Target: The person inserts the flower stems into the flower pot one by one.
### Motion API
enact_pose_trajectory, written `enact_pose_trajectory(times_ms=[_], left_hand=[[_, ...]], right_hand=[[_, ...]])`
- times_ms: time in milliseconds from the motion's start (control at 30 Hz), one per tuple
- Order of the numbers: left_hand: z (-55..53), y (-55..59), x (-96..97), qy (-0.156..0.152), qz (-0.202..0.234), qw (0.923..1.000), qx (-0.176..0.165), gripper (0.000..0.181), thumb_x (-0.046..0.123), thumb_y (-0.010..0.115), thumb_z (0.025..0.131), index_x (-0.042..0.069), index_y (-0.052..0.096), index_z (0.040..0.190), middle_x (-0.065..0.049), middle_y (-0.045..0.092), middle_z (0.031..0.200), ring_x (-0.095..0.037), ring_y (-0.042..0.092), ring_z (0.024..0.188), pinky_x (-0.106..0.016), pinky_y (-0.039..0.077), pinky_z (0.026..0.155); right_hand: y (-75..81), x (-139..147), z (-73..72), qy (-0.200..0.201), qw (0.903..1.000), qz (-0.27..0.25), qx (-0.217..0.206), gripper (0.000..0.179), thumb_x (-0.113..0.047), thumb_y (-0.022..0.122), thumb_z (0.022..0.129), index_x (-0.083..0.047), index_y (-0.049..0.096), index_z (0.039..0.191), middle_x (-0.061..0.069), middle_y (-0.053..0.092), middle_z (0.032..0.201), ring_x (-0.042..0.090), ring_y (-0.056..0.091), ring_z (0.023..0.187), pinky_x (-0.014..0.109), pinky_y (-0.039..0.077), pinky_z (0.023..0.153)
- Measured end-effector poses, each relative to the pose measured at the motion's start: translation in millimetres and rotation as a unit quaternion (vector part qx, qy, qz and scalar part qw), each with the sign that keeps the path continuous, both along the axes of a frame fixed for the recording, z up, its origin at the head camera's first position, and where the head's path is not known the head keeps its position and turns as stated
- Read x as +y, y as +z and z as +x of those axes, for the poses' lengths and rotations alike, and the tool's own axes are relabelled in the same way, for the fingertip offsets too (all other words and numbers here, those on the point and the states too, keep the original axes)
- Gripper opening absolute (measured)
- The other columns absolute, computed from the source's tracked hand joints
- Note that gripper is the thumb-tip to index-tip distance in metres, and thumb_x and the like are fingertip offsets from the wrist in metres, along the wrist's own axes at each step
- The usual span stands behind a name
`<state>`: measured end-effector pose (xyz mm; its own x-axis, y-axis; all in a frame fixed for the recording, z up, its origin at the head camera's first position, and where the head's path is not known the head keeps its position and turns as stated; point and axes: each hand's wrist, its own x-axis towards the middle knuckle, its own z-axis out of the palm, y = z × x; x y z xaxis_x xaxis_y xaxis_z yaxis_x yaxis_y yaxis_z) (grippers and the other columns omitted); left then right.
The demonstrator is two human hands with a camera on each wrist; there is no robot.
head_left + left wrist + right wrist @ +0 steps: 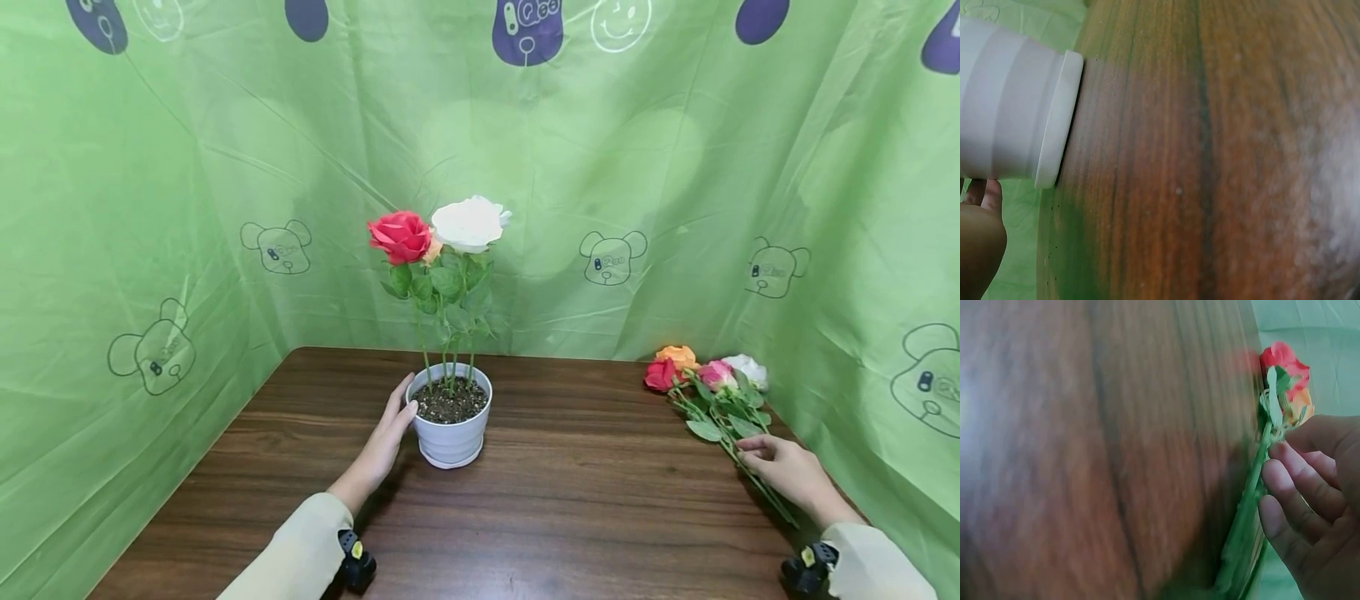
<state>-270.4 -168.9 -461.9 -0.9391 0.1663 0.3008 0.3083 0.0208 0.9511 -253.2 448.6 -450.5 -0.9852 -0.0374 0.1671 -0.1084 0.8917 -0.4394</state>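
Observation:
A white flower pot (450, 437) filled with dark soil stands on the wooden table. Upright in it are a red rose (401, 237), a white rose (471, 224) and a partly hidden orange rose (433, 248). My left hand (386, 433) holds the pot's left side, thumb near the front rim and fingers farther back. Over at the right lies a bunch of roses with red, orange, pink and white blooms (717, 375). My right hand (787, 471) pinches at the green stems (1244, 519) between thumb and fingertips; exactly how many stems it holds is hidden.
The brown table (570, 500) spans the space between pot and bunch. Green curtains (540, 167) printed with bear faces hang behind and at both sides. The loose blooms lie close to the table's back right corner.

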Motion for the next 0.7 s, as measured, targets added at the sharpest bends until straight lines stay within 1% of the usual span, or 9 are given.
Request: enact_pose_trajectory(times_ms=[200,267,367,500,600,700], left_hand=[[0.2,-0.1,-0.6,0.003,-0.004,1.0,-0.001,0.057,0.025,0.036,0.109,0.01,0.014,0.16,-0.019,0.013,0.164,-0.034,0.014,0.148,-0.057,0.017,0.114],[0.9,0.1,-0.6,0.003,-0.007,1.0,0.0,0.057,0.025,0.035,0.109,0.01,0.014,0.16,-0.019,0.013,0.164,-0.035,0.015,0.148,-0.058,0.018,0.114],[1.8,0.8,-0.6,0.005,-0.011,0.9999,0.0,0.057,0.025,0.035,0.109,0.011,0.015,0.16,-0.019,0.014,0.164,-0.034,0.015,0.147,-0.057,0.018,0.114],[2.0,1.3,-0.4,0.004,-0.011,0.9999,0.001,0.056,0.026,0.035,0.109,0.013,0.016,0.16,-0.018,0.014,0.164,-0.034,0.015,0.147,-0.057,0.018,0.114],[1.7,0.8,0.0,0.002,-0.009,1.0,0.001,0.056,0.025,0.035,0.109,0.012,0.016,0.16,-0.018,0.014,0.164,-0.034,0.015,0.148,-0.057,0.017,0.114],[1.2,0.0,0.6,0.003,-0.009,1.0,0.0,0.056,0.025,0.036,0.109,0.012,0.016,0.16,-0.018,0.014,0.164,-0.033,0.015,0.148,-0.057,0.017,0.115]], right_hand=[[-2.8,9.2,0.0,0.004,0.9999,0.003,-0.016,0.034,-0.029,0.066,0.097,-0.001,0.071,0.113,0.01,0.074,0.095,0.03,0.067,0.088,0.048,0.05,0.075],[-3.4,10.3,-0.6,0.004,0.9998,0.006,-0.019,0.034,-0.031,0.068,0.096,-0.001,0.072,0.112,0.009,0.074,0.095,0.03,0.067,0.088,0.049,0.05,0.076],[-3.3,10.0,-1.5,0.003,0.9997,0.009,-0.025,0.036,-0.034,0.071,0.093,-0.002,0.072,0.111,0.007,0.075,0.093,0.033,0.067,0.089,0.053,0.05,0.078],[-1.1,7.6,-2.1,0.0,0.9989,0.004,-0.047,0.042,-0.039,0.074,0.091,-0.001,0.072,0.109,0.007,0.075,0.092,0.034,0.068,0.089,0.059,0.048,0.08],[-0.1,5.8,-1.6,-0.003,0.9984,0.007,-0.056,0.045,-0.041,0.074,0.09,-0.001,0.071,0.108,0.007,0.074,0.091,0.031,0.068,0.087,0.059,0.048,0.081],[-0.5,5.1,-0.9,-0.003,0.9984,0.013,-0.055,0.044,-0.041,0.075,0.089,-0.001,0.072,0.106,0.005,0.074,0.089,0.029,0.067,0.084,0.057,0.049,0.079]])
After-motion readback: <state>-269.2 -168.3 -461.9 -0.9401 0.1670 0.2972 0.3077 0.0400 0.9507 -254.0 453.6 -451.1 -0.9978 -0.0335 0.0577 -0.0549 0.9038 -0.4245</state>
